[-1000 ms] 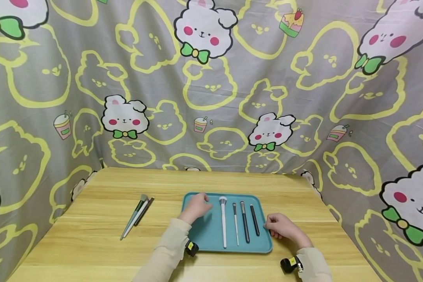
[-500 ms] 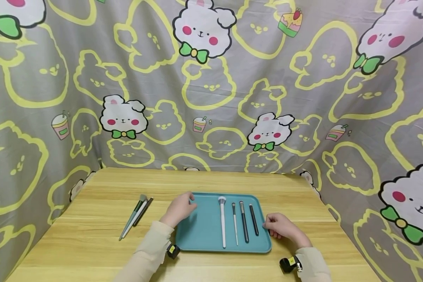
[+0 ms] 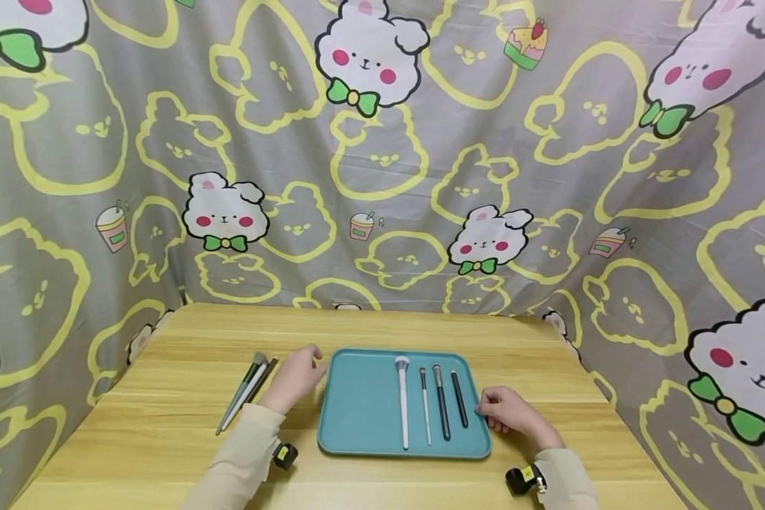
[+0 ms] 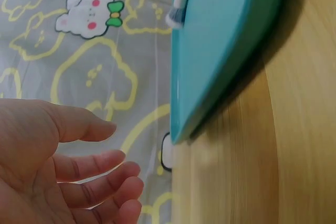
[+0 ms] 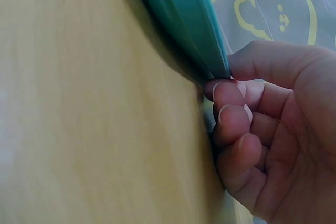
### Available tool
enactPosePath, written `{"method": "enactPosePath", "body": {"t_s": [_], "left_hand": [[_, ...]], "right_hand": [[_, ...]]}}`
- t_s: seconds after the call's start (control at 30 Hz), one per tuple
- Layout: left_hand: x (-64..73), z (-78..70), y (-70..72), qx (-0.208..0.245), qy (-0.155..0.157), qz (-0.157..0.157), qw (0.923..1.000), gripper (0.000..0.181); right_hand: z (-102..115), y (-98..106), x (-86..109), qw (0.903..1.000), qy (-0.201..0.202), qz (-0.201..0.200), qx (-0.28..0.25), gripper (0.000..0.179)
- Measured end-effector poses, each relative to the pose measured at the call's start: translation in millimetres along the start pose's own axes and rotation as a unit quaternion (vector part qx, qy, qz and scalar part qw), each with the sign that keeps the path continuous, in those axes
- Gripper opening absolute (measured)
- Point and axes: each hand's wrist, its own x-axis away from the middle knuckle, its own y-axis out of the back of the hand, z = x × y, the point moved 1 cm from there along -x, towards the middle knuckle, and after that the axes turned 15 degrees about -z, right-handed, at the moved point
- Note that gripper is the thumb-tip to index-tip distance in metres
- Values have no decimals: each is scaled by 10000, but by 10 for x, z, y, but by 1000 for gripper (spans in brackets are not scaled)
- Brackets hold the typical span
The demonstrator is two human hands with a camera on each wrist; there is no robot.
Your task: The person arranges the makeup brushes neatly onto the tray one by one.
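A teal tray point(image 3: 360, 404) lies on the table, bearing several makeup brushes on its right half. Leftmost of these is a white fluffy brush point(image 3: 404, 404); a thin white brush point(image 3: 426, 407), a dark brush point(image 3: 443, 404) and a short black brush point(image 3: 460, 399) lie beside it. My right hand point(image 3: 508, 409) pinches the tray's right rim between thumb and curled fingers, plain in the right wrist view. My left hand point(image 3: 296, 379) hovers between the tray and a loose group of brushes point(image 3: 245, 397), fingers relaxed, holding nothing; in the left wrist view its fingers are apart from the tray.
The three brushes in the left group lie close together on the wooden table point(image 3: 140, 439), a green-handled one point(image 3: 236, 404) outermost. A patterned curtain point(image 3: 382, 177) encloses the table at the back and sides. Each wrist wears a small black camera point(image 3: 285, 455).
My left hand has moved left from over the tray, past its left rim, to beside the loose brushes. The right hand has kept its grip on the rim.
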Motion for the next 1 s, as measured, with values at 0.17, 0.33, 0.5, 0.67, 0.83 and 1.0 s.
{"method": "enactPosePath", "body": {"t_s": [0.17, 0.33, 0.5, 0.67, 0.83, 1.0], "left_hand": [[-28, 84, 97, -242, 30, -60, 9997, 28], [-80, 205, 194, -348, 181, 96, 9992, 32], [-122, 361, 278, -404, 298, 178, 9986, 34], [-152, 452, 349, -429, 315, 337, 9980, 34], [-166, 511, 411, -497, 307, 389, 9975, 32], [-148, 572, 456, -683, 201, 277, 9971, 24]], "right_hand": [[-4, -6, 2, 10000, -7, 1, -20, 25], [12, -5, 6, 10000, -17, -5, -9, 25], [24, -5, 13, 10000, -37, -27, -13, 25], [8, 1, 15, 10000, -43, -37, -10, 25], [-5, 7, 14, 10000, -44, -32, -34, 25], [8, 7, 15, 10000, -30, -15, -21, 25]]}}
